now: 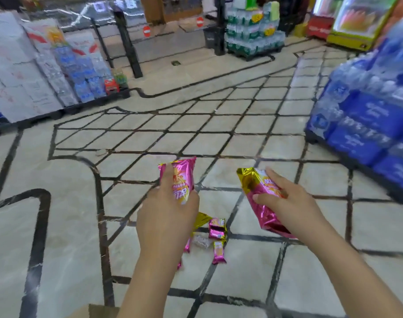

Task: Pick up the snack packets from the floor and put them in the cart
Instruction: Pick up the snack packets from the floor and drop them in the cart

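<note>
**A packet in each hand, more on the tiles**

Head view: the left hand (167, 210) is wrapped round the lower half of a pink snack packet (183, 175), and the packet stands nearly upright above the knuckles. Over to the right hand (287, 200): it grips a pink-and-gold snack packet (256, 187) across the middle, gold end tilted up and left, pink end sloping down under the wrist. Both packets are up off the tiled floor (69, 226). Below and between the two hands, loose packets (216, 230) lie clustered on the tiles, partly hidden by the left wrist. Blue bottled-water packs (368, 125) are stacked at far right. A cardboard flap (97, 312) pokes in at the bottom edge.
</note>
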A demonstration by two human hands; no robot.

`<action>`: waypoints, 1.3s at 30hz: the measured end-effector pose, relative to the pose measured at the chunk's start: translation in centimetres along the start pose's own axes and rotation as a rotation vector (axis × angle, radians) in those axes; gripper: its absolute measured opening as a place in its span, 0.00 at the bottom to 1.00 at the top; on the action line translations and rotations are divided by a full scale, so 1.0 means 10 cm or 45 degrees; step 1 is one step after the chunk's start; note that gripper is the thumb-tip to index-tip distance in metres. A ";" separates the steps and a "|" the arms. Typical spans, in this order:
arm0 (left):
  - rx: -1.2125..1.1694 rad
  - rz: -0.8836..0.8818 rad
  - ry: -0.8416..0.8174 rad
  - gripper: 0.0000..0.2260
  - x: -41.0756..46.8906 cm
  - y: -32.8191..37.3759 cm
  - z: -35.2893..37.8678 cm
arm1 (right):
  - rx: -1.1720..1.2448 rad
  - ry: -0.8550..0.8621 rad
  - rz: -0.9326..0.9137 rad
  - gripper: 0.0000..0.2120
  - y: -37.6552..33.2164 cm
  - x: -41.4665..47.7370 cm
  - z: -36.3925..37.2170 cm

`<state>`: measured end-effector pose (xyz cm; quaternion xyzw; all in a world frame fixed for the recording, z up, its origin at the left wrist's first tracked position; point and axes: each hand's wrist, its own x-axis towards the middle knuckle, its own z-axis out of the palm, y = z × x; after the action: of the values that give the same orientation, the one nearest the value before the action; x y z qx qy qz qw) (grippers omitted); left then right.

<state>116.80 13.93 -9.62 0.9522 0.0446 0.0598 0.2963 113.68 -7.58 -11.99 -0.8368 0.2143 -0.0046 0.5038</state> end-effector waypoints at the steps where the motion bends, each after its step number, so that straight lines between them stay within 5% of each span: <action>1: 0.004 0.028 -0.050 0.31 -0.02 0.02 0.08 | 0.002 0.034 0.049 0.32 0.11 -0.06 -0.04; 10: 0.094 0.426 -0.530 0.31 -0.57 0.61 1.02 | -0.231 0.487 0.542 0.32 1.15 -1.00 -0.77; 17: 0.208 0.847 -0.791 0.30 -1.46 1.14 1.62 | -0.083 0.846 0.909 0.31 2.05 -2.13 -1.21; 25: 0.235 1.280 -1.021 0.30 -2.96 1.62 1.96 | 0.218 1.189 1.165 0.28 2.72 -3.72 -1.41; 39: 0.309 1.763 -1.324 0.30 -6.06 1.56 2.00 | 0.461 1.438 1.544 0.30 3.83 -6.53 -1.34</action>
<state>60.45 -17.31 -22.36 0.6968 -0.6785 -0.2209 0.0729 37.83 -10.47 -24.19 -0.3555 0.8414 -0.1851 0.3626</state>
